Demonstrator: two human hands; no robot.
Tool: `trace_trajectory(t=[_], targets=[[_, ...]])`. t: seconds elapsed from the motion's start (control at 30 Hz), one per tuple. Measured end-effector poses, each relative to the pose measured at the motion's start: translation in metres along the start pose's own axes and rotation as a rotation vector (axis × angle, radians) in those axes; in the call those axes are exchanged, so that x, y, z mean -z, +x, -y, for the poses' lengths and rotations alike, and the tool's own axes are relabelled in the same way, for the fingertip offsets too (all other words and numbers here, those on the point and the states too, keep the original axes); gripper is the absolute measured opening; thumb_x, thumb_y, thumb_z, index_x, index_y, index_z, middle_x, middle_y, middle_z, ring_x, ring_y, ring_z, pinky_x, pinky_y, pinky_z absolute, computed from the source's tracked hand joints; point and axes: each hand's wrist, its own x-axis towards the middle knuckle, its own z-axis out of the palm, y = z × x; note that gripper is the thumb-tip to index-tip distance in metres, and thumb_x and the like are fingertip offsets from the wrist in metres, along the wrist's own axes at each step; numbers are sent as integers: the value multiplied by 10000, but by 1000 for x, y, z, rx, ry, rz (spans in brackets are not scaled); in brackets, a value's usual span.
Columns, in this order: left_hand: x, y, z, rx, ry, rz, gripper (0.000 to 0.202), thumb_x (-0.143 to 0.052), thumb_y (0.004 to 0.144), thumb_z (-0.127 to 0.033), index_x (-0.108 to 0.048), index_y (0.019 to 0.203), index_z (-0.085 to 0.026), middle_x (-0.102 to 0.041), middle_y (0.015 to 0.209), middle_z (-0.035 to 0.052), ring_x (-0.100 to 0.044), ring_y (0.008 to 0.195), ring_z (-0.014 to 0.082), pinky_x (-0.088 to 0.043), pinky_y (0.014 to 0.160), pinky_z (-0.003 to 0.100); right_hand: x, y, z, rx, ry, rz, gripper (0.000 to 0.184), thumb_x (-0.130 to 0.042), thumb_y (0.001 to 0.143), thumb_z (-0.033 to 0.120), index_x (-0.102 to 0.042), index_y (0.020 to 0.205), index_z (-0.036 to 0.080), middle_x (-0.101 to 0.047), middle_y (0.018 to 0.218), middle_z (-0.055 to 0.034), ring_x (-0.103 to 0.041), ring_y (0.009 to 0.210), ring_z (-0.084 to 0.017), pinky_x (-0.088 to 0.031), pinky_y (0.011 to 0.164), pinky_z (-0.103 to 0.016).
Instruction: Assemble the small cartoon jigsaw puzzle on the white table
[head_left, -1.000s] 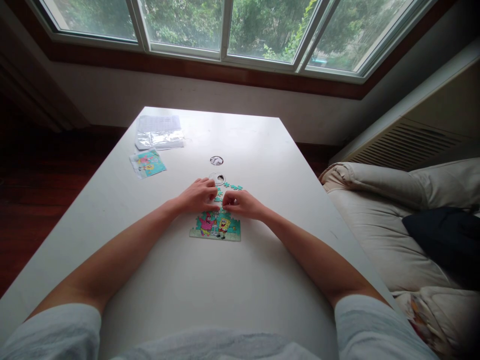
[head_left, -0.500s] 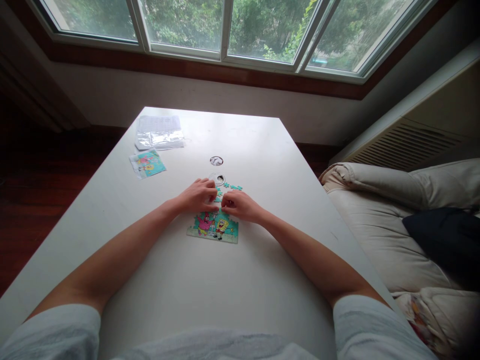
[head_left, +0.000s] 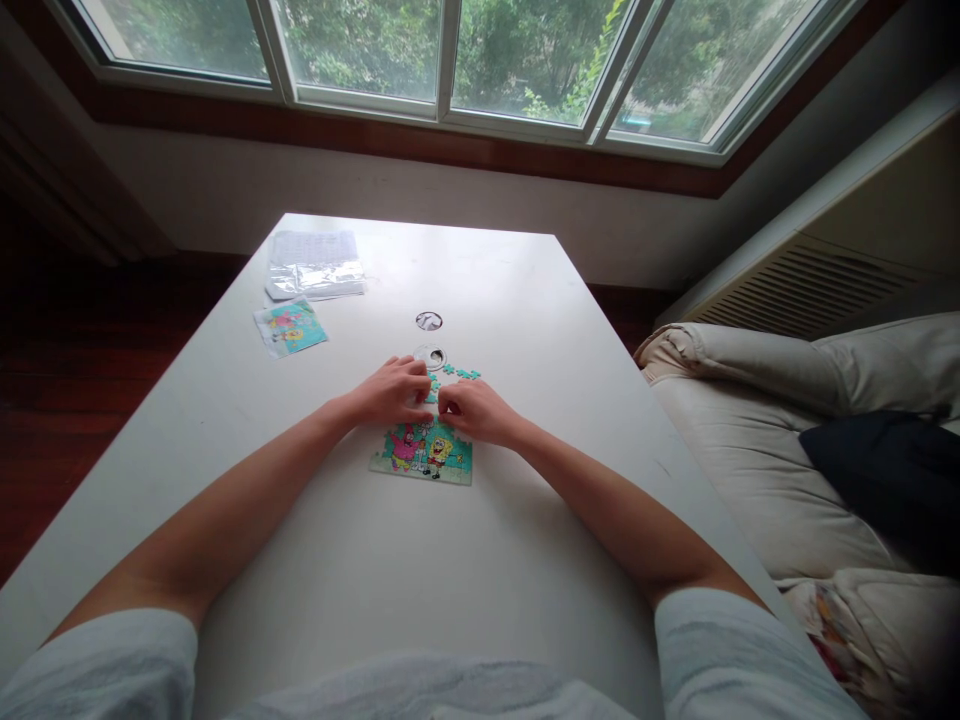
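A small, partly assembled cartoon jigsaw puzzle point(head_left: 422, 455) lies on the white table point(head_left: 465, 560) in front of me. My left hand point(head_left: 390, 392) and my right hand point(head_left: 474, 412) rest side by side on the puzzle's far edge, fingers curled and fingertips nearly touching. They press or pinch at the top row; whether a piece is between them is hidden. A few loose teal pieces point(head_left: 459, 373) lie just beyond my hands.
A printed reference picture point(head_left: 290, 327) and a clear plastic bag point(head_left: 315, 267) lie at the table's far left. Two round cable holes point(head_left: 428, 321) sit beyond the puzzle. A cream sofa point(head_left: 795, 450) with a dark cushion stands to the right, windows ahead.
The puzzle and both hands have shifted slightly left in the view; the hands stay together on the puzzle's top edge.
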Motion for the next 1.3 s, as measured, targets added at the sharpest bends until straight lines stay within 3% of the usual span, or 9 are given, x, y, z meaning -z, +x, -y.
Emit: trace_trajectory(t=[0.2,0.37,0.5,0.63,1.07,1.3], targets=[[-1,1,2,28,-53,-37,256,-657,859,-452,-603,767,-219,-615,905,37,-537,912,215,-397,881,367,-2,-3,-5,8,67,-41,66,-684,838,188,-670,775,200,-646,717,15,-507,667,-126,-311,670,-263],[6,-1,13,62,-97,-115,172,-584,902,-360,-612,811,-217,-652,951,36,-557,929,210,-394,924,381,-3,1,-22,16,98,-187,80,-624,910,190,-692,875,214,-675,771,0,-543,741,-150,-358,762,-284],[7,-4,26,86,-74,-117,58,-581,841,-254,-631,832,-225,-660,1000,40,-553,969,229,-399,955,403,-3,2,-35,10,20,-201,170,-622,911,154,-720,1018,243,-694,844,-23,-559,818,-182,-356,827,-318],[8,-5,31,81,-18,-83,133,-588,769,-192,-657,872,-240,-643,1053,45,-544,995,244,-409,972,417,-4,0,-40,12,-54,-191,205,-625,922,175,-709,1089,259,-696,887,-33,-558,871,-200,-353,833,-328],[36,-16,43,101,-142,32,205,-610,860,-368,-719,1005,-275,-630,1181,55,-534,1137,246,-435,1023,393,7,-3,-62,-93,-102,-264,200,-573,859,101,-717,931,220,-676,876,-55,-541,881,-221,-386,844,-352],[27,-16,50,125,-79,-41,206,-620,862,-393,-722,994,-271,-630,1204,52,-539,1133,246,-372,1082,431,10,-4,-73,-157,-124,-291,212,-554,828,94,-687,936,218,-652,864,-52,-530,860,-223,-398,835,-351]])
